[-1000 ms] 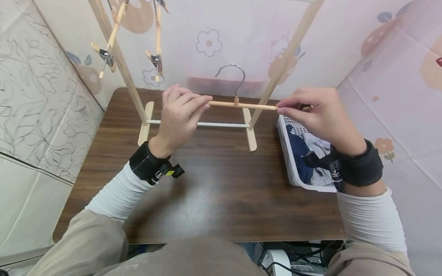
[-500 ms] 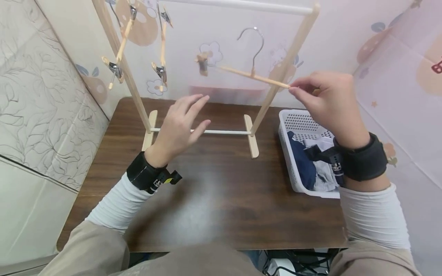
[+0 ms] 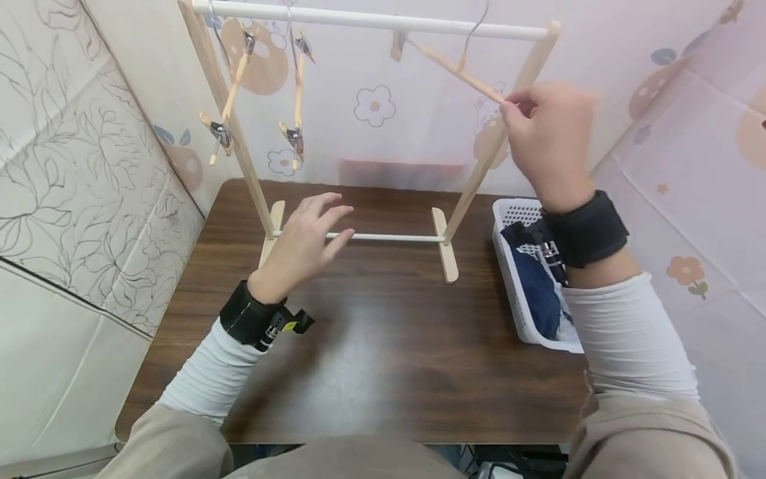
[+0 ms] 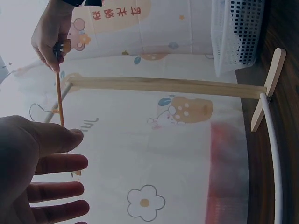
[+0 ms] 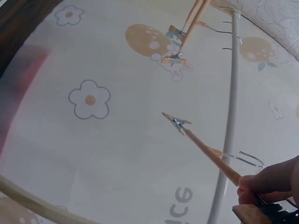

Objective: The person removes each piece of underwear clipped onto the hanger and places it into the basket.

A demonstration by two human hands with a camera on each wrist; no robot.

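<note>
Two hands are at work, and only one holds anything. Largest in the room is the patterned sheeting [image 3: 419, 100] hung behind and to both sides, printed with flowers and fruit. Under the hands lies the dark wooden tabletop [image 3: 371, 359], and on it stands the wooden drying rack [image 3: 236, 143], its white top rail [image 3: 371, 20] running well above the left fingers and just beyond the right ones. Below the right wrist sits a white basket [image 3: 509, 266] with dark blue cloth in it.

Up by the rail, the right hand [image 3: 547, 136] pinches the near end of a wooden clip hanger [image 3: 457, 70] between thumb and fingertips. From those fingers the hanger's long bar slants up and away to the left, toward the rail, with its clip [image 5: 177, 122] at the far end and its wire hook [image 5: 245, 159] close beside the rail; whether the hook is over the rail I cannot tell. The right hand is plainly the nearer one.

Low down, the left hand [image 3: 302, 243] hovers just above the tabletop in front of the rack's lower white crossbar [image 3: 389, 237], fingers [image 4: 60, 163] straight and spread, holding nothing. Two more clip hangers [image 3: 293, 86] hang from the rail above and beyond those fingers.
</note>
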